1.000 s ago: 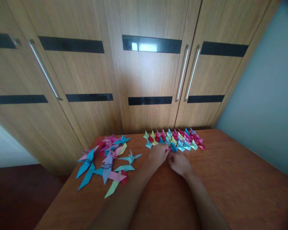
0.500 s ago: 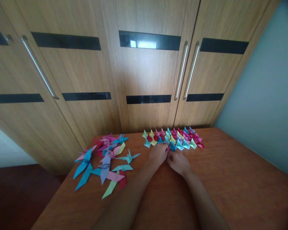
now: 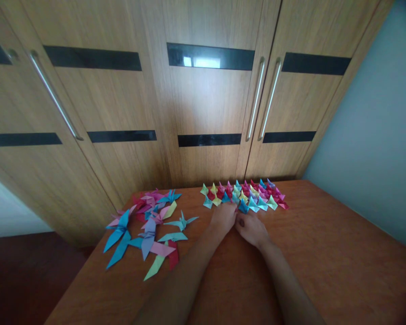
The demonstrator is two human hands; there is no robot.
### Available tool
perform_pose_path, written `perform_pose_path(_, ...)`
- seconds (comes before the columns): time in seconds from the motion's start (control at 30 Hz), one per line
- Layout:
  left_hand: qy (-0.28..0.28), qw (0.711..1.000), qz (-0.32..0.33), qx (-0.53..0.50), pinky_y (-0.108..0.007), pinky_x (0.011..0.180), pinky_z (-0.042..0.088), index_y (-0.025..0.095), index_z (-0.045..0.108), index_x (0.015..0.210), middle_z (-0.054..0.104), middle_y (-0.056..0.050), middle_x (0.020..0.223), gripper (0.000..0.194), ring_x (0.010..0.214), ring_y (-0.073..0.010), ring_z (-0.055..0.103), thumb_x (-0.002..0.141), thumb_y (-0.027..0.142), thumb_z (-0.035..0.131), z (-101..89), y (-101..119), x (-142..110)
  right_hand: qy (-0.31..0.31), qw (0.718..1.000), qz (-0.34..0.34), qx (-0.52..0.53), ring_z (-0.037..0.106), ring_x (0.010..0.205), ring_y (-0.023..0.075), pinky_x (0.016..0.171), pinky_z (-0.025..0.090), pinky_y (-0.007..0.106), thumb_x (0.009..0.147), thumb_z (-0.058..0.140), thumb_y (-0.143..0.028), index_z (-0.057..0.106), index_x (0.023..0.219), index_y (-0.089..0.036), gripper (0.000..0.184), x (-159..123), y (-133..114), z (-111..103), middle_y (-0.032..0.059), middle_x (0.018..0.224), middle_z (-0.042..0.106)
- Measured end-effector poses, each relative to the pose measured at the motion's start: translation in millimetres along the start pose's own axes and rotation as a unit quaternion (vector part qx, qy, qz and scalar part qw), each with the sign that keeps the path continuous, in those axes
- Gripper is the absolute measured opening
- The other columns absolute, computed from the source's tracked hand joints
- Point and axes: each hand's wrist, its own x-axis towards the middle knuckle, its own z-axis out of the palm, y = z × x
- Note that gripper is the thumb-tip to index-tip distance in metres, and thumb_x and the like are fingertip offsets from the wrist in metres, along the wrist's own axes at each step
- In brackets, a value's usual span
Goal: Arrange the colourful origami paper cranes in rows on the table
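My left hand (image 3: 224,217) and my right hand (image 3: 252,229) meet at the front edge of a grouping of folded origami pieces. Their fingers are curled and pinched together around a small pink origami piece (image 3: 236,209), which is mostly hidden. Just beyond my fingers stands a blue origami piece (image 3: 243,207), with a light-blue piece (image 3: 253,205) to its right. Behind these, several colourful origami pieces (image 3: 253,192) stand close together in rows.
Spread-winged paper cranes lie in a loose heap on the table's left, among them a purple crane (image 3: 149,234) and a teal crane (image 3: 182,222). A wooden wardrobe (image 3: 209,113) rises behind the brown table (image 3: 325,253). A pale wall (image 3: 368,135) borders the right.
Both hands stay at nearly the same spot, with only slight finger movement; less of the pink piece shows between them. The cranes and the rows have not moved.
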Motion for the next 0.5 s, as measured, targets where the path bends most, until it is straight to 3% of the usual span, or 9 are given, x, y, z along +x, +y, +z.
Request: perform_pose_path(0.5,0.013,1.000,-0.002,-0.012,-0.029,0.074,0.045,0.019,0.063,0.091,0.067,-0.009,0.094,0.017,0.088,-0.0206,0.062,0.087,0.024,0.048,0.7,1.0,2.6,0.000,1.000,0.004,-0.001,0.058,0.082,0.0167,0.060,0.033,0.022,0.085,0.046,-0.026,0.060,0.082,-0.022,0.015,-0.8,-0.7,-1.2,0.0046,0.088,0.064)
